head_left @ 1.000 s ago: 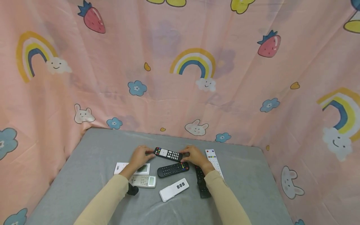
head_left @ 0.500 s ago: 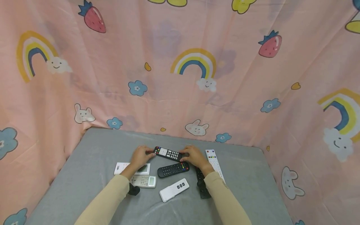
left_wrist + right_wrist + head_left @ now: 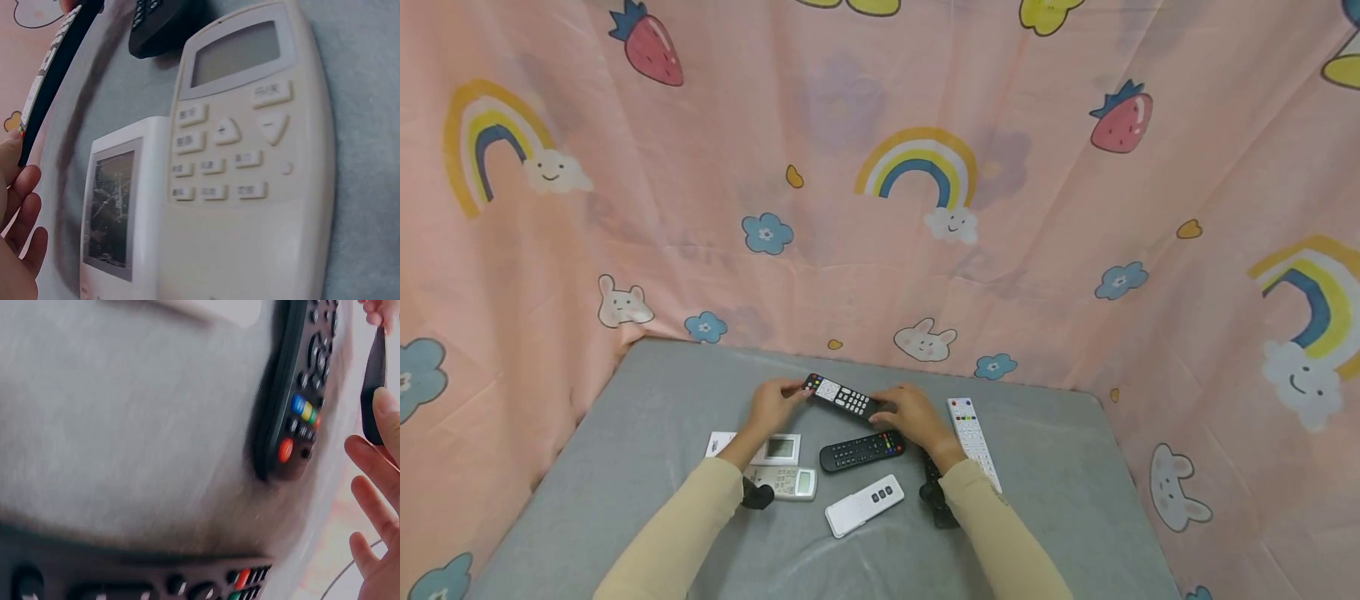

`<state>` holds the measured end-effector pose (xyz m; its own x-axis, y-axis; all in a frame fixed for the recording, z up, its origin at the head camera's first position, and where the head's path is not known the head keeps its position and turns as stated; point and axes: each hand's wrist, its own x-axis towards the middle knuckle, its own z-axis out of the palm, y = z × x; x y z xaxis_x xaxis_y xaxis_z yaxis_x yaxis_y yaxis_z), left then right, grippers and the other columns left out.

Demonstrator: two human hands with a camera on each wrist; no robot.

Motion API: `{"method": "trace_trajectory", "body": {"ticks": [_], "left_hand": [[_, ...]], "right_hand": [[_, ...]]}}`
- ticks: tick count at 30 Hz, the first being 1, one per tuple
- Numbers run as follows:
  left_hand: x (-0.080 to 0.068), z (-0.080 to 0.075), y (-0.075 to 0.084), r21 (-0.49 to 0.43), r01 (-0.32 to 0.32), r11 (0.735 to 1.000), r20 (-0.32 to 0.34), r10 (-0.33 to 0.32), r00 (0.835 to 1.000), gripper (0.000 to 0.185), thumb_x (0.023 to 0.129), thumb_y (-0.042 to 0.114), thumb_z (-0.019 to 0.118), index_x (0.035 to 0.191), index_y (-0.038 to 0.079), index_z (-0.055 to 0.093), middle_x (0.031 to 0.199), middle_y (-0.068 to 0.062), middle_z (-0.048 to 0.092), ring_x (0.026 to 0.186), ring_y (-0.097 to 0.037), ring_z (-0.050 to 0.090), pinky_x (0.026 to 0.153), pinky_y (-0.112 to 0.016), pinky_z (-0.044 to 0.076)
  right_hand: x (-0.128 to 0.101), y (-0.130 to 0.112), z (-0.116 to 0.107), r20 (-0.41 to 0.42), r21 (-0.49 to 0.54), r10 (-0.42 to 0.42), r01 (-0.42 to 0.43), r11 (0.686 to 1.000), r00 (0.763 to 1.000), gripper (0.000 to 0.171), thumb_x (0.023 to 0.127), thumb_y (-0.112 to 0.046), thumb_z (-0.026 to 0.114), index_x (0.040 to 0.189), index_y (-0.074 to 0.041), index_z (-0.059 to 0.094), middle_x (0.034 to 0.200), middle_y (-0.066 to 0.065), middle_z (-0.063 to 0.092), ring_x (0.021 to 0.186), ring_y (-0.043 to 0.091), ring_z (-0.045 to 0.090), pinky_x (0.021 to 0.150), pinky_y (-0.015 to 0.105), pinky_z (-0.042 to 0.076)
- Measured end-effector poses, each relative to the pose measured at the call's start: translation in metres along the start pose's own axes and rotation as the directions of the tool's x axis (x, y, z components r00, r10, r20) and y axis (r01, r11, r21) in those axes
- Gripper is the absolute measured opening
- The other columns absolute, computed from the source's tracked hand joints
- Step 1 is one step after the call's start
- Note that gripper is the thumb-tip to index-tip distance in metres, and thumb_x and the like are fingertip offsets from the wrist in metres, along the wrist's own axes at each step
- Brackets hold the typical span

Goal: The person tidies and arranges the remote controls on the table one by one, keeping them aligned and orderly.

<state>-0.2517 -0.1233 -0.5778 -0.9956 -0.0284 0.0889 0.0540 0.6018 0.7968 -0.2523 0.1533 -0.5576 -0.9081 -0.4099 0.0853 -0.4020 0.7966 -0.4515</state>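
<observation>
Black remote (image 3: 839, 397) is off the worktop (image 3: 647, 400), held at both ends above the far middle of the cluster, button face up, tilted with its left end higher.

Left hand (image 3: 770, 406) pinches the end with the coloured keys and white pad; right hand (image 3: 907, 414) pinches the number-pad end. Left wrist view shows the remote (image 3: 51, 75) edge-on above the fingertips (image 3: 19, 206), so the grip sits right at the tip. Right wrist view shows the other end (image 3: 374, 381) against the thumb, remaining fingers (image 3: 372, 487) loosely spread below it.

Handling, my read: light rigid plastic bar, no flex, smooth shell so somewhat slippery under a tip pinch. Rubber keys give more friction than the sides. Best hold is across the narrow width near mid-length, thumb on the key face, fingers under the back. End pinches are fine with two hands, weak with one. Battery door on the underside could pop if squeezed there; cannot see it.

Nearby on the worktop: second black remote (image 3: 861, 451), white remote (image 3: 864, 505), beige AC remote (image 3: 250, 169), long white remote (image 3: 972, 433).
</observation>
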Motion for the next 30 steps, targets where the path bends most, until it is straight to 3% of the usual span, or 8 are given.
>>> {"method": "trace_trajectory", "body": {"ticks": [18, 24, 30], "left_hand": [[0.004, -0.011, 0.006, -0.054, 0.041, 0.998, -0.092, -0.046, 0.995, 0.036, 0.088, 0.02, 0.075, 0.116, -0.002, 0.07, 0.098, -0.02, 0.075, 0.092, -0.034, 0.07, 0.083, -0.044, 0.055], [0.007, -0.012, 0.006, -0.072, 0.05, 0.996, -0.091, -0.056, 0.994, 0.035, 0.088, 0.02, 0.075, 0.117, -0.001, 0.071, 0.098, -0.02, 0.075, 0.092, -0.033, 0.071, 0.081, -0.042, 0.055], [0.008, -0.013, 0.003, -0.08, 0.049, 0.996, -0.079, -0.055, 0.995, 0.035, 0.089, 0.017, 0.074, 0.118, -0.002, 0.07, 0.1, -0.022, 0.075, 0.092, -0.034, 0.071, 0.076, -0.036, 0.055]], "right_hand": [[0.001, -0.034, 0.013, -0.058, 0.21, 0.04, -0.027, 0.977, 0.998, 0.048, 0.077, -0.034, 0.081, 0.12, -0.016, 0.07, 0.091, -0.001, 0.073, 0.091, 0.017, 0.065, 0.086, 0.038, 0.052], [0.001, -0.041, 0.017, -0.053, 0.273, 0.05, -0.033, 0.962, 0.997, 0.048, 0.076, -0.03, 0.082, 0.12, -0.013, 0.071, 0.085, 0.0, 0.072, 0.092, 0.019, 0.067, 0.089, 0.042, 0.052], [-0.001, -0.045, 0.021, -0.026, 0.314, 0.045, -0.035, 0.949, 0.999, 0.048, 0.079, -0.029, 0.08, 0.123, -0.013, 0.069, 0.089, -0.001, 0.072, 0.089, 0.014, 0.064, 0.09, 0.042, 0.054]]}}
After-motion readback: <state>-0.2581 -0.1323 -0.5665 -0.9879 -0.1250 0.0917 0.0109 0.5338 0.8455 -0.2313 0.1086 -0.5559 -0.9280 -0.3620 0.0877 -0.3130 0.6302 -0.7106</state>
